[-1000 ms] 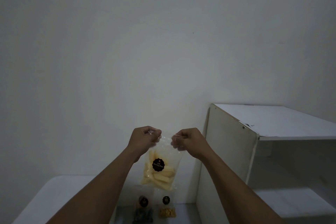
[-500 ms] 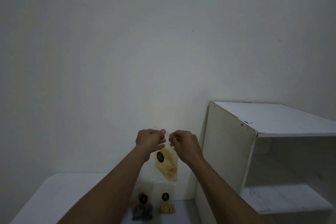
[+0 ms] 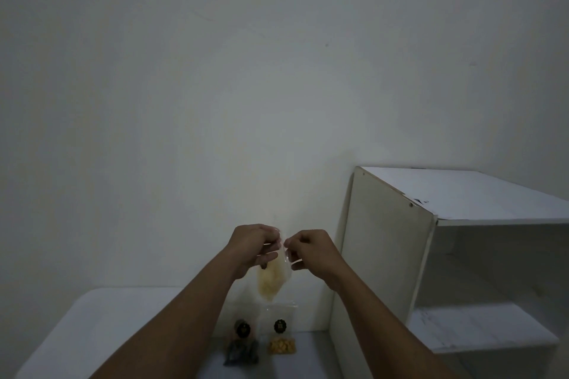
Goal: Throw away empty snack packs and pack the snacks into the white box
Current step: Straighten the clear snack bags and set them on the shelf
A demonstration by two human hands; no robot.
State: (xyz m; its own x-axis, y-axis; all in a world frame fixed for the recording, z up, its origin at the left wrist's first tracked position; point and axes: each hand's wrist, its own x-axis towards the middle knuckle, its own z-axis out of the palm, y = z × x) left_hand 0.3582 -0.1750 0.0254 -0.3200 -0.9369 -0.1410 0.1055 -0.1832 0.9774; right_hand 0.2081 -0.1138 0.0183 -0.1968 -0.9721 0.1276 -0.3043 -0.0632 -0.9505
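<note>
Low in the frame's centre, left hand and right hand are pinching a clear snack pack of pale yellow snacks at its top.

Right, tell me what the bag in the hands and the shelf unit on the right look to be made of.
The bag looks like thin clear plastic film: pale yellow snacks show through it and it hangs limp where the left hand and right hand pinch its top. The shelf unit looks like white laminated board, matt, with a screw head and a chipped top edge; the core is hidden.

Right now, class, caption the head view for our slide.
Both hands, left and right, pinch a clear snack bag above two packs on the table.
</note>
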